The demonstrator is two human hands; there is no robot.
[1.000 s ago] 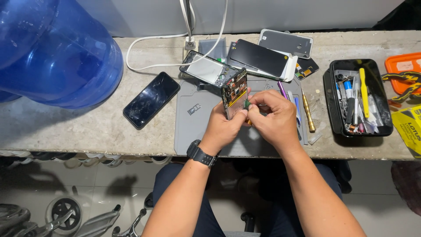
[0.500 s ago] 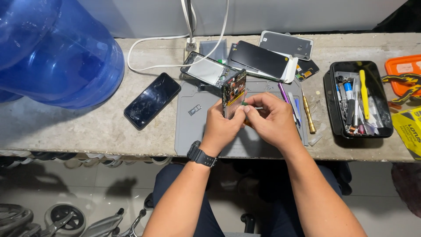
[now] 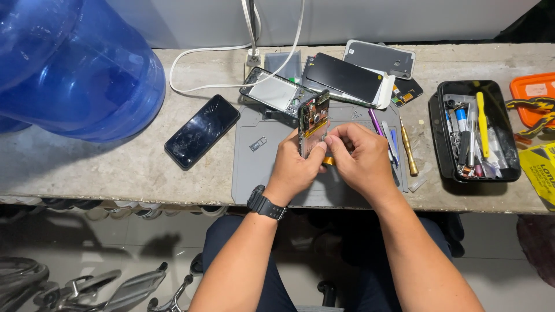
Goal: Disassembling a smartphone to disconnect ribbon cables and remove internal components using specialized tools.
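head view: black tray point(image 3: 440, 132) holds tools point(image 3: 473, 137), right of hands.

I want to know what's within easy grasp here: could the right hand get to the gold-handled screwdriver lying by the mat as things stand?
Probably yes. The screwdriver lies bare just beside the right hand, with nothing between them, though that hand is busy pinching at the opened phone.

We curl our left hand point(image 3: 296, 164) closed, fingertips pinched against our right hand point(image 3: 361, 159), both forearms angled inward.
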